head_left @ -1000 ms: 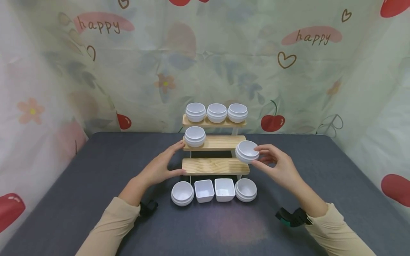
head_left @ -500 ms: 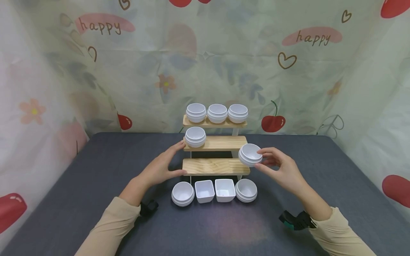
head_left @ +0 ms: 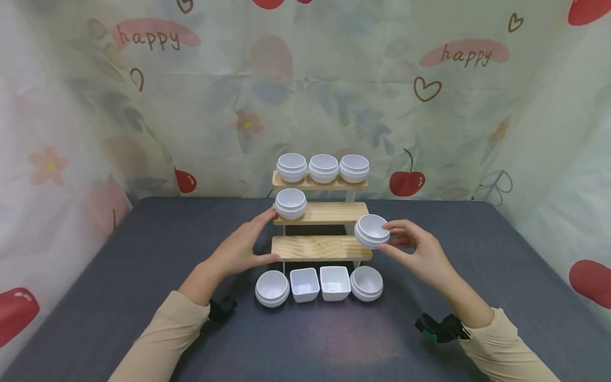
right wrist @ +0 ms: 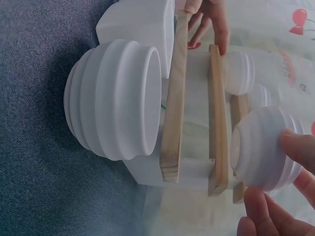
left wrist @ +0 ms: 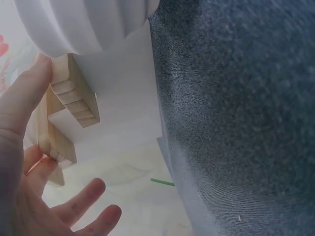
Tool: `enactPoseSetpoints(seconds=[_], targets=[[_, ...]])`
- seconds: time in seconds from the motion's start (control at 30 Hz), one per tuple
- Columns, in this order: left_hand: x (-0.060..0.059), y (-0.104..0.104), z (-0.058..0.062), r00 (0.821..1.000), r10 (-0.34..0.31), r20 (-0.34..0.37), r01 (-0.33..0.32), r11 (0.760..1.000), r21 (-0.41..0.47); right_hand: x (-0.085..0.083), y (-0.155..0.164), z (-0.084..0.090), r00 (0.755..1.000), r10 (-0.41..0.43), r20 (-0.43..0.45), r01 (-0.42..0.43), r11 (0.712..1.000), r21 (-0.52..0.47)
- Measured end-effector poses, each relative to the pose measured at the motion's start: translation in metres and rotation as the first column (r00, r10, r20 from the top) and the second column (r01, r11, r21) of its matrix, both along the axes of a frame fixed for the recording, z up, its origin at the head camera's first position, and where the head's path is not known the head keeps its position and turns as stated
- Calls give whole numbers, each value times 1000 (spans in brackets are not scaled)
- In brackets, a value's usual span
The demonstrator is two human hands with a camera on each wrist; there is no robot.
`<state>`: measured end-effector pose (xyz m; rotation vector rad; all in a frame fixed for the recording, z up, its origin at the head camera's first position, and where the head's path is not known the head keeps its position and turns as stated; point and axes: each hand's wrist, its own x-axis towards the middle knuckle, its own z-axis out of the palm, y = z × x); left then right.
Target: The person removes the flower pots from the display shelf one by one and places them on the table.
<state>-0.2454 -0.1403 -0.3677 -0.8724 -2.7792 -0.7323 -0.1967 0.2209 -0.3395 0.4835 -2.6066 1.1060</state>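
The right hand [head_left: 416, 248] is pinching a round white bowl [head_left: 371, 232], holding it near the right ends of the middle shelf [head_left: 334, 213] and lower shelf [head_left: 315, 248]. The left hand [head_left: 239, 248] is spreading thumb and fingertips against those shelves' left ends. Another bowl [head_left: 290, 204] is occupying the middle shelf's left end; three bowls [head_left: 323, 169] are lining the top shelf [head_left: 315, 185]. Four bowls [head_left: 304, 285] are standing in a row on the tabletop [head_left: 286, 345].
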Motion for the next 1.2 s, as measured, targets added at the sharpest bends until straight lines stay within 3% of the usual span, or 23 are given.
enactPoseSetpoints(seconds=[0.23,0.77,1.2], targets=[[0,-1,1,1000,6,8,-5,1000,-25,-1,0,1,1000,-1,9,1,1000,9],[0,0,0,997,-1,73,-1,1000,23,1,9,0,1000,16,12,-17,998,58],[-1,0,-3,997,-3,72,1,999,33,3,20,2,998,51,28,-53,997,62]])
